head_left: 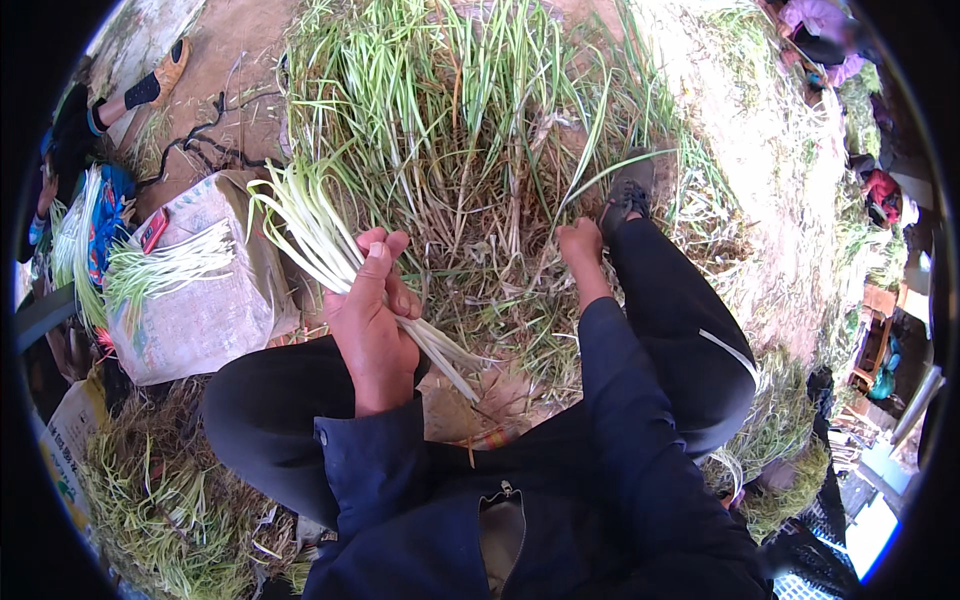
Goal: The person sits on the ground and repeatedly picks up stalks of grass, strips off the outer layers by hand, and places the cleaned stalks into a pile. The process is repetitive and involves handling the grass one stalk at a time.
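My left hand (375, 315) is closed around a bundle of peeled, chive-like stalks (315, 232). Their pale green tips fan out to the upper left, and the white lower ends (442, 349) stick out past the wrist, over the ground between my legs. My right hand (580, 244), beside my shoe, has its fingers curled at the base of a long green shoot (592, 187). The fingertips are partly hidden. In front of both hands spreads a large heap of unpeeled green shoots (465, 127), with brownish roots and dry husks towards me.
At left, a sack-covered block (202, 322) bears more peeled stalks (176, 259) and a red phone (154, 230). Trimmings (172, 495) pile up beside my left knee. A black cable (199, 139) crosses the floor. Other people sit at upper left (75, 127) and upper right (821, 34).
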`<action>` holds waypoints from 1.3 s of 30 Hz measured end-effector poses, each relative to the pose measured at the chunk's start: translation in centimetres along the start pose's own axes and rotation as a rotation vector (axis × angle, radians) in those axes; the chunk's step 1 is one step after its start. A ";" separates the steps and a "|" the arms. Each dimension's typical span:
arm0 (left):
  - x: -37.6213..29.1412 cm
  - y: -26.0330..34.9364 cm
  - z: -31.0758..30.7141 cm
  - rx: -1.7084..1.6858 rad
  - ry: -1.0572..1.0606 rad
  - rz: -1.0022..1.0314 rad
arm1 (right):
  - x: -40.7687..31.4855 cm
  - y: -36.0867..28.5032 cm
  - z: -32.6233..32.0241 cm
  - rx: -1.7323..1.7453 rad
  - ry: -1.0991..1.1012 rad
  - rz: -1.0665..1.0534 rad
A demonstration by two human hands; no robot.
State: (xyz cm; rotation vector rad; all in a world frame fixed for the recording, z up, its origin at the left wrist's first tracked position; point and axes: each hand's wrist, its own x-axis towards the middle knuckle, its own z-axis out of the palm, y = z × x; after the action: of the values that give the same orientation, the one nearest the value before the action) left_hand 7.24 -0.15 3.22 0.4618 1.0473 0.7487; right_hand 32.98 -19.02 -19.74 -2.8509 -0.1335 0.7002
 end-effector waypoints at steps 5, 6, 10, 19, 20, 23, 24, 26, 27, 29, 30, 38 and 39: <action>0.3 0.1 0.2 0.058 0.017 0.000 | -2.1 -6.6 -0.2 0.140 0.057 -0.156; 0.4 -0.1 0.6 0.065 0.016 -0.016 | -1.5 -7.3 0.2 0.171 0.047 -0.170; 0.7 -0.3 0.9 0.138 0.034 -0.047 | -0.2 -9.6 2.6 0.129 -0.200 -0.114; 1.1 -0.7 1.1 0.157 0.034 -0.093 | 1.6 -5.6 5.8 1.046 -0.032 -0.100; 1.0 -0.6 1.0 0.160 0.029 -0.096 | 1.9 -4.9 5.3 1.033 -0.014 -0.141; 0.9 -0.6 0.7 0.140 0.034 -0.104 | 1.9 -3.7 4.7 1.269 -0.042 -0.005; 0.9 -0.7 0.7 0.141 0.029 -0.104 | 2.0 -3.2 4.6 1.287 -0.017 0.025; 0.8 -0.7 0.7 0.144 0.021 -0.101 | 2.3 -2.3 4.6 1.322 0.026 0.085; 0.8 -0.7 0.7 0.143 0.019 -0.102 | 2.5 -1.6 4.8 1.333 0.012 0.133; 0.7 -0.8 0.8 0.140 0.016 -0.104 | 2.9 -0.4 5.2 1.352 -0.019 0.230; 0.6 -0.7 0.7 0.142 0.026 -0.102 | 2.8 -0.7 5.5 1.268 0.028 0.268; 0.8 -1.0 0.7 0.092 0.096 -0.110 | 0.1 -6.0 2.4 0.330 0.416 -0.266; 0.8 -1.0 0.7 0.094 0.092 -0.111 | -0.1 -6.9 2.1 0.375 0.367 -0.287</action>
State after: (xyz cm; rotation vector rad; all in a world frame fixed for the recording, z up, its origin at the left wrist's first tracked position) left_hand 8.43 -0.26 2.38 0.4487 1.1883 0.6291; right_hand 31.62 -11.94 -20.06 -2.4745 -0.3093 0.1217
